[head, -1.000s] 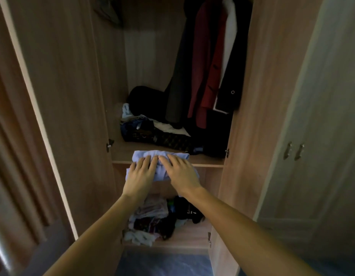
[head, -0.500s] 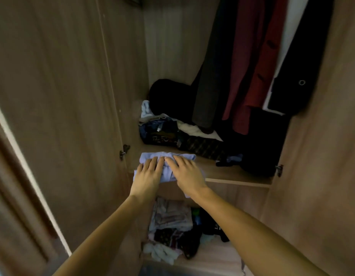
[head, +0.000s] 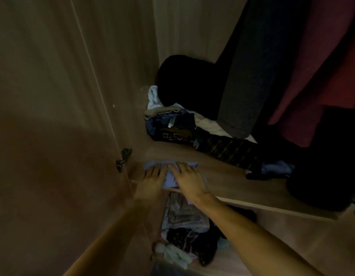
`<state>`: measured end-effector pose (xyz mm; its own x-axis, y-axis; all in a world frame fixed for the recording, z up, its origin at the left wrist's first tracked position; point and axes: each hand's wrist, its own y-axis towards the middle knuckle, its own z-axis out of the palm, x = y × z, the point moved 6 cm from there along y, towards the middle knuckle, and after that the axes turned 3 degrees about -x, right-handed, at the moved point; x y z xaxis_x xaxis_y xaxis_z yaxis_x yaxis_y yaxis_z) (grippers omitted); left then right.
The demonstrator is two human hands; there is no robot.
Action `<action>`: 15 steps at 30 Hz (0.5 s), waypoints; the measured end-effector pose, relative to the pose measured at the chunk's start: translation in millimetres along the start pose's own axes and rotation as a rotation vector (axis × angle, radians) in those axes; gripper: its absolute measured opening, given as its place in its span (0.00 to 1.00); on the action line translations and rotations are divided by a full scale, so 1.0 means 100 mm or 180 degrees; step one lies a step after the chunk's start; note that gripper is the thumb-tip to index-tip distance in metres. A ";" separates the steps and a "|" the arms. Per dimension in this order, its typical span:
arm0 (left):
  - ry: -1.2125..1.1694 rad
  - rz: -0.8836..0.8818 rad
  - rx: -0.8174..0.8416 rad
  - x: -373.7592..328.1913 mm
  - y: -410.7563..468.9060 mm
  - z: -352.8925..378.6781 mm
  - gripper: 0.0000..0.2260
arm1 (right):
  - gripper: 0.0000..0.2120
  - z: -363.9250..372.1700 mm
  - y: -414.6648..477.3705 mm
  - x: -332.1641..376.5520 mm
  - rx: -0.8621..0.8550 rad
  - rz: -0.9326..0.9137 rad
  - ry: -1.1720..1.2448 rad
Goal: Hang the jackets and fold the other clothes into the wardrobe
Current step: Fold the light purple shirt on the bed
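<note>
The folded light-blue cloth (head: 170, 178) lies at the front left corner of the upper shelf (head: 222, 177), and its near side hangs a little over the front edge of the shelf. On the left it is close to the side wall of the wardrobe, where the hinge (head: 123, 159) of the open door (head: 53, 116) sits. Behind the cloth there is a strip of bare wood. Behind that strip is a heap of clothes (head: 172, 126), and a dark patterned garment (head: 228, 150) stretches from it to the right. To the right of the cloth the front part of the shelf is bare as far as a black garment (head: 327, 156) at the right end.

A grey jacket (head: 246, 76) and a red jacket (head: 322, 66) hang above the back of the shelf; their lower ends reach almost to the heap. On the lower shelf there is another loose pile of clothes (head: 184, 232).

Both arms reach forward and down into the wardrobe. The left hand (head: 152, 180) and the right hand (head: 189, 179) lie flat on the cloth, side by side, palms down. The fingers are straight and point to the back, and they grip nothing. The picture is dark and a little blurred, so I cannot tell how many layers the cloth has.
</note>
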<state>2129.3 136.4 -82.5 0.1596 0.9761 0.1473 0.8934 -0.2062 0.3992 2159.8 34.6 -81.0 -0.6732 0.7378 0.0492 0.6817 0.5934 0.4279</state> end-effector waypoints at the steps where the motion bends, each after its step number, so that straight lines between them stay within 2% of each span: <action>1: 0.0019 0.0011 -0.0005 0.10 0.11 0.12 0.19 | 0.36 0.08 0.12 -0.04 -0.0053 0.0015 0.0030; 5: 0.0172 -0.0126 0.0126 0.51 0.53 0.55 0.20 | 0.32 0.46 0.64 -0.20 -0.0129 0.0185 -0.0097; 9: 0.0081 -0.0489 0.0751 0.66 0.41 1.17 0.18 | 0.35 1.14 0.60 -0.30 0.0409 0.0449 -0.0295; 12: -0.0506 -0.0458 0.1385 0.57 0.05 1.72 0.25 | 0.34 1.50 0.30 -0.31 0.1175 0.0579 0.0001; 13: -0.0575 -0.0522 0.1477 0.56 -0.01 1.82 0.26 | 0.37 1.59 0.22 -0.32 0.1395 0.0602 0.0241; 15: -0.0763 -0.0710 0.1579 0.59 -0.01 1.88 0.28 | 0.53 1.70 0.14 -0.33 0.1650 0.0583 0.0608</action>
<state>2216.4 206.5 -244.4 -0.0157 0.9923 -0.1230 0.9966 0.0056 -0.0820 2239.9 73.3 -230.1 -0.5380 0.8008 0.2633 0.8108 0.5770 -0.0981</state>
